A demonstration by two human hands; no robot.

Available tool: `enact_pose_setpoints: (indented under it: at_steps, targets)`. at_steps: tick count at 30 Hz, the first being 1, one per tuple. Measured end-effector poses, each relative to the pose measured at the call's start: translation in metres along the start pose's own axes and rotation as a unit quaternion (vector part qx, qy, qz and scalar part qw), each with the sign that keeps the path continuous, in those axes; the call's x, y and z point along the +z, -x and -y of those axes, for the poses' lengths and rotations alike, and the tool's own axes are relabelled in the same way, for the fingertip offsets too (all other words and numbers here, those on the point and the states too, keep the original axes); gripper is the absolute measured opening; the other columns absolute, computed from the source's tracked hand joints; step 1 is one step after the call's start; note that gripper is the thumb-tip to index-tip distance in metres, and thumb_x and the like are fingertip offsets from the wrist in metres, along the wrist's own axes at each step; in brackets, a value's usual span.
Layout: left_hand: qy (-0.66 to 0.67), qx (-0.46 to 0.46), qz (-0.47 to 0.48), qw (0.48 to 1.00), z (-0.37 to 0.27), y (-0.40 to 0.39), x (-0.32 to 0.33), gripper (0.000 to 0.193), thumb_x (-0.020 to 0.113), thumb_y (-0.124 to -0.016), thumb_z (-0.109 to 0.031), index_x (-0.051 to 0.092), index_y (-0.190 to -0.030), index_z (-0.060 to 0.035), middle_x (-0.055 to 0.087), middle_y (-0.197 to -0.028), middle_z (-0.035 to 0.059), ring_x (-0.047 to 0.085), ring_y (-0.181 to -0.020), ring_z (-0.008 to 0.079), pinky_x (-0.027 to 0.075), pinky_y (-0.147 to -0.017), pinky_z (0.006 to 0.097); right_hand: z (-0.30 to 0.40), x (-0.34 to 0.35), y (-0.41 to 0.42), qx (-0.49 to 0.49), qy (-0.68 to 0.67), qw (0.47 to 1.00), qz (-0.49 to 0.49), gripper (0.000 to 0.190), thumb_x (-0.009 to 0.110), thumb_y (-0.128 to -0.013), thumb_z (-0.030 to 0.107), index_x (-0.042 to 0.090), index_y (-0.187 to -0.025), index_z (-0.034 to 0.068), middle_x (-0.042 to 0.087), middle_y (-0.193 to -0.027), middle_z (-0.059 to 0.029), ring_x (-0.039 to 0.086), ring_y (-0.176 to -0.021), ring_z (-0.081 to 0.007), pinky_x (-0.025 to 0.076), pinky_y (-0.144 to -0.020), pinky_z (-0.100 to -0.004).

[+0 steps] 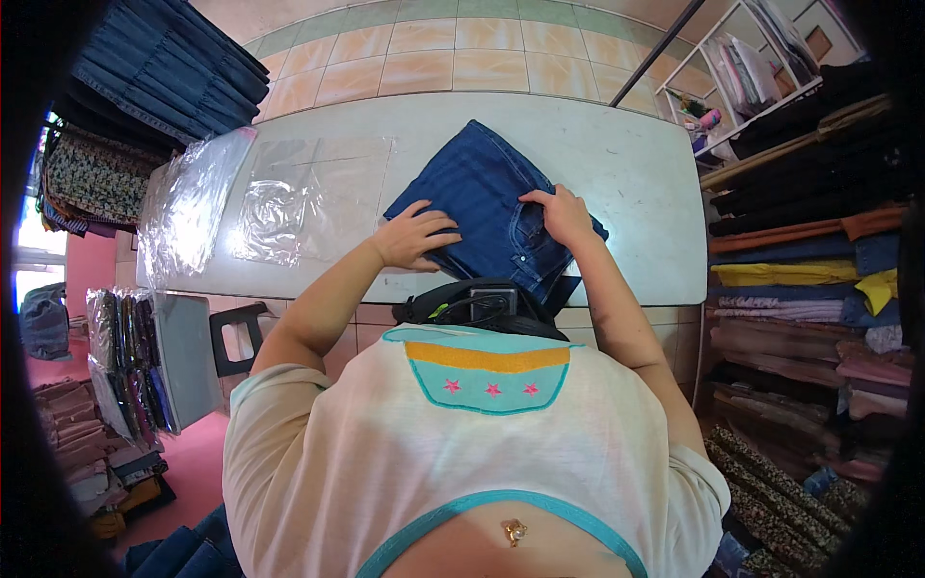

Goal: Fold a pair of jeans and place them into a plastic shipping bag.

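Note:
Folded dark blue denim jeans lie at an angle on the pale table right before me. My left hand rests spread over the left edge of the denim, palm down, fingers apart. On the right, my right hand lies on the jeans beside a curved pocket seam, its index finger stretched out and its thumb side hidden; whether it pinches the fabric cannot be told. A waistband part with a button shows near my body. Left of the jeans, a clear plastic bag lies flat on the table.
A stack of clear plastic bags covers the table's left end. Denim garments hang at the upper left. A black stool stands below the table edge. Shelves of folded clothes line the right side. A dark pole rises behind the table.

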State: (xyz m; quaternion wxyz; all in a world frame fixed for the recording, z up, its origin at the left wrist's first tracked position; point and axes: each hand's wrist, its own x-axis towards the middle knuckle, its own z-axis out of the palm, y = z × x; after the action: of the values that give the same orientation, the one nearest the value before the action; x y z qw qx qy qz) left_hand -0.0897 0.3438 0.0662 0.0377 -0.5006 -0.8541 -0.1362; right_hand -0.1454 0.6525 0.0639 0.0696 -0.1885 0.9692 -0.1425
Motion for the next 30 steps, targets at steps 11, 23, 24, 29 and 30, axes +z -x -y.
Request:
enact_pose_setpoints:
  at_steps: [11,23,24,29,30]
  targets:
    - [-0.04,-0.085,-0.015,0.995,0.002,-0.018,0.019,0.033,0.064,-0.077,-0.031,0.056,-0.103,-0.0116,0.059,-0.091,0.0023,0.056,-0.09,0.0179,0.037,-0.09,0.0361,0.061,-0.027,0.017,-0.013,0.053,0.998,-0.025,0.024,0.056,-0.082,0.03,0.066,-0.103,0.024,0.057,-0.086,-0.0124,0.058,-0.087,-0.0306,0.043,-0.075,-0.0438]
    - [-0.046,-0.136,-0.14,0.98,-0.015,-0.028,-0.008,0.042,0.068,-0.073,-0.033,0.058,-0.11,-0.0161,0.058,-0.113,0.0071,0.053,-0.109,0.0226,0.029,-0.102,0.0453,0.101,0.001,0.049,-0.011,0.175,0.984,-0.025,0.06,0.072,-0.067,0.042,0.059,-0.119,0.016,0.049,-0.114,-0.0217,0.048,-0.102,-0.0331,0.035,-0.087,-0.0429]
    - [-0.031,-0.183,-0.153,0.971,-0.021,-0.019,-0.015,0.045,0.07,-0.071,-0.03,0.058,-0.113,-0.0159,0.055,-0.12,0.0083,0.05,-0.114,0.0243,0.028,-0.103,0.0466,0.098,0.001,0.048,-0.006,0.177,0.984,-0.025,0.06,0.072,-0.067,0.042,0.059,-0.119,0.016,0.049,-0.114,-0.0217,0.048,-0.102,-0.0331,0.035,-0.087,-0.0429]
    - [-0.044,-0.525,-0.267,0.807,-0.002,0.085,0.032,0.053,0.059,-0.084,-0.024,0.043,-0.133,-0.0156,0.038,-0.139,0.0133,0.032,-0.129,0.0346,0.024,-0.106,0.0505,0.095,-0.001,0.042,-0.01,0.121,0.993,-0.008,0.048,0.072,-0.069,0.037,0.064,-0.112,0.018,0.051,-0.115,-0.023,0.049,-0.102,-0.0327,0.035,-0.087,-0.041]
    - [-0.055,-0.58,-0.193,0.79,-0.001,0.103,0.04,0.052,0.056,-0.086,-0.024,0.04,-0.135,-0.0152,0.035,-0.141,0.0132,0.029,-0.131,0.0339,0.024,-0.107,0.0494,0.097,-0.004,0.042,-0.011,0.126,0.992,-0.008,0.047,0.072,-0.069,0.037,0.065,-0.111,0.018,0.052,-0.114,-0.0225,0.05,-0.102,-0.0329,0.035,-0.087,-0.0414]
